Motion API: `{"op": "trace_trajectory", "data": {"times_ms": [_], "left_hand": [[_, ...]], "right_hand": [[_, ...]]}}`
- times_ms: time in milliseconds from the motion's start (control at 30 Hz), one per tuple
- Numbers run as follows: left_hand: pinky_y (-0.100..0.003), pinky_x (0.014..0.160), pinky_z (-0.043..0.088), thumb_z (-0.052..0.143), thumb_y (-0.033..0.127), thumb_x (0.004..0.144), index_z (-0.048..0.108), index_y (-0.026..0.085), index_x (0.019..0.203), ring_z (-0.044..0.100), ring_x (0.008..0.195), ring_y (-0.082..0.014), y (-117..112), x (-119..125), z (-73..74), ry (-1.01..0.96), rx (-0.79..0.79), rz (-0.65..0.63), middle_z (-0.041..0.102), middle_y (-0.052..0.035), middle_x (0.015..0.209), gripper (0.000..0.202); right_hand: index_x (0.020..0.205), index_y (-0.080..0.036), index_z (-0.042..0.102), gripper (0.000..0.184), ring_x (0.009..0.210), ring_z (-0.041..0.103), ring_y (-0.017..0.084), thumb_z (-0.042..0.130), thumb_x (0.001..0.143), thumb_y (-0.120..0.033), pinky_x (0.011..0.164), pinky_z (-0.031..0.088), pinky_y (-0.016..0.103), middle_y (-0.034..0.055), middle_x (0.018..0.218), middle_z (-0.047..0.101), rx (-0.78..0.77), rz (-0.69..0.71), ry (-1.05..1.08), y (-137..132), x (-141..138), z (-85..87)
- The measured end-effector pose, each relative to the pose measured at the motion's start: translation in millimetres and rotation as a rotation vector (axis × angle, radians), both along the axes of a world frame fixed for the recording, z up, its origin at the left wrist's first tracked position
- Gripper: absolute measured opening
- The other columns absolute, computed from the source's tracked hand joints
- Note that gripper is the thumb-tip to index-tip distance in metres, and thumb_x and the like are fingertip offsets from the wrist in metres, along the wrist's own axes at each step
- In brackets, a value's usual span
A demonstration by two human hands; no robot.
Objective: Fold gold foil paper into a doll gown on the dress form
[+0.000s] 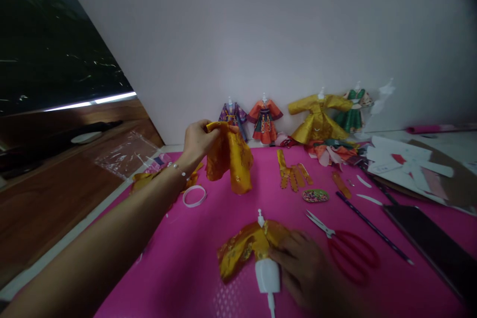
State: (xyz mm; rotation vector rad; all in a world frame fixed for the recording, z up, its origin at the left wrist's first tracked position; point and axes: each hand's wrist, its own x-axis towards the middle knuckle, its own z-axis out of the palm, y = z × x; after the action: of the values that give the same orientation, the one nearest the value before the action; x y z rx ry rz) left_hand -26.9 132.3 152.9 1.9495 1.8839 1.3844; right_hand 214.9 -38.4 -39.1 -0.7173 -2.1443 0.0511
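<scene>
My left hand [200,140] is raised over the pink mat and pinches the top edge of a golden-yellow doll skirt [240,166], whose cloth hangs down in folds. Lower down, a small white doll mannequin [267,277] lies on the mat, dressed in a yellow patterned doll jacket [242,246] with wide sleeves. My right hand [300,263] rests over the jacket's right side, fingers on the cloth by the mannequin's waist. Part of the right sleeve is hidden under that hand, and its fingertips are dim.
Red-handled scissors [352,253], a dark pencil [374,228] and a patterned hair clip [315,196] lie to the right. Yellow cut pieces [292,174] lie farther back. A white tape ring [194,197] sits at left. Several dressed mannequins, including an orange-robed one [265,119], line the wall.
</scene>
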Motion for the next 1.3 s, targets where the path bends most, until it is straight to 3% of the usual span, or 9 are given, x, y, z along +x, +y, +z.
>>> {"op": "trace_trajectory", "data": {"times_ms": [300,433,667,867,967,1067,1167,1300], "left_hand": [[-0.025,0.051,0.037,0.059,0.030,0.067,0.064,0.017,0.069,0.053,0.060,-0.0164,2,-8,0.2,-0.015,0.012,-0.001,0.057,0.0009,0.060,0.014],[-0.024,0.051,0.036,0.058,0.029,0.068,0.064,0.017,0.070,0.052,0.057,-0.0150,-7,-15,12.2,-0.062,0.074,0.008,0.056,0.0021,0.059,0.014],[-0.021,0.055,0.039,0.066,0.027,0.067,0.067,0.015,0.075,0.051,0.061,-0.0112,-67,-28,42.0,-0.184,0.141,-0.042,0.059,0.0039,0.064,0.014],[-0.022,0.058,0.044,0.072,0.028,0.062,0.068,0.016,0.071,0.055,0.062,-0.0129,-119,-52,27.8,-0.239,-0.001,-0.088,0.063,0.0032,0.063,0.016],[-0.023,0.056,0.045,0.076,0.029,0.062,0.071,0.019,0.071,0.058,0.061,-0.0147,-145,-59,18.4,-0.269,-0.071,-0.119,0.066,0.0028,0.063,0.014],[-0.024,0.060,0.046,0.077,0.027,0.067,0.074,0.026,0.071,0.059,0.066,-0.0149,-169,-56,13.8,-0.289,-0.138,-0.216,0.068,0.0037,0.070,0.005],[-0.025,0.063,0.046,0.075,0.026,0.069,0.074,0.031,0.067,0.059,0.070,-0.0160,-188,-49,11.9,-0.305,-0.152,-0.287,0.068,0.0040,0.075,0.005],[-0.028,0.061,0.046,0.075,0.027,0.069,0.071,0.031,0.064,0.058,0.069,-0.0183,-206,-42,9.5,-0.303,-0.197,-0.326,0.064,0.0027,0.074,0.008]], "right_hand": [[0.098,-0.018,0.068,0.031,0.070,0.056,0.021,0.048,0.080,-0.004,0.068,0.042,0.035,0.0053,0.078,0.064,0.044,-0.012,0.075,-2,0,7.6],[0.104,-0.022,0.067,0.032,0.069,0.055,0.020,0.047,0.084,-0.007,0.068,0.043,0.037,0.0038,0.078,0.064,0.048,-0.018,0.092,-4,4,7.0],[0.103,-0.022,0.065,0.029,0.064,0.058,0.019,0.048,0.085,-0.007,0.067,0.046,0.037,0.0022,0.072,0.067,0.141,0.005,-0.019,-6,12,20.4],[0.103,-0.022,0.064,0.032,0.063,0.065,0.018,0.051,0.082,-0.002,0.068,0.053,0.035,0.0012,0.075,0.073,0.250,0.045,-0.004,-11,20,39.9],[0.109,-0.025,0.063,0.029,0.074,0.069,0.020,0.057,0.086,-0.006,0.073,0.056,0.035,0.0022,0.083,0.075,0.141,0.083,0.005,-21,19,51.3],[0.112,-0.029,0.062,0.029,0.081,0.071,0.021,0.057,0.090,-0.010,0.070,0.058,0.033,0.0033,0.089,0.074,-0.010,0.077,0.150,-30,8,65.7],[0.118,-0.028,0.062,0.025,0.097,0.071,0.024,0.060,0.093,-0.023,0.079,0.059,0.035,0.0067,0.104,0.075,-0.068,0.078,0.239,-33,-13,80.6],[0.118,-0.025,0.064,0.039,0.101,0.070,0.027,0.073,0.080,-0.033,0.082,0.059,0.037,0.0085,0.114,0.073,-0.225,0.082,0.278,-33,-45,97.2]]}}
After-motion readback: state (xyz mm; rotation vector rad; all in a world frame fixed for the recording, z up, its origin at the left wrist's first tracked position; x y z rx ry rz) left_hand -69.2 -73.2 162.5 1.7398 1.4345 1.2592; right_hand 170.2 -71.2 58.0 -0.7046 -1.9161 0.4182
